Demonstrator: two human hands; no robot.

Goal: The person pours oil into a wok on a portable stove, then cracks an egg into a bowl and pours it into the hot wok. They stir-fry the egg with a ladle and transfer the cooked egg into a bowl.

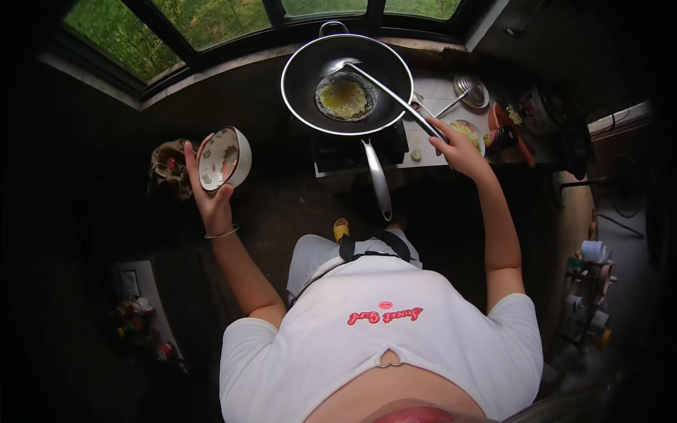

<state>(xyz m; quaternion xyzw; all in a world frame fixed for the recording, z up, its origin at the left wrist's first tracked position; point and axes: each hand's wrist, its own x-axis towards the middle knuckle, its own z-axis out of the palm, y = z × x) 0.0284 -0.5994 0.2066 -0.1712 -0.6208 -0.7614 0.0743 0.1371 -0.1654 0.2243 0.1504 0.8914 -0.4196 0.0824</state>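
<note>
My left hand (211,206) holds a patterned ceramic bowl (225,158) by its side, tilted so that its inside faces me. The bowl is off to the left of the wok, and a little residue seems to cling to its inner wall. With my right hand (457,148) I grip the dark handle of a metal spatula (391,94). Its blade rests inside the black wok (301,84), near the far wall. Yellow egg (344,99) lies in a round pool of oil at the wok's bottom. The wok's metal handle (378,182) points toward me.
Beneath the wok is a dark cooktop (359,150) on a tiled counter (431,87). A slotted skimmer (470,91), a plate of chopped food (468,132), a dark bottle (500,138) and an orange-handled utensil (523,150) lie to the right. Windows (222,21) line the back.
</note>
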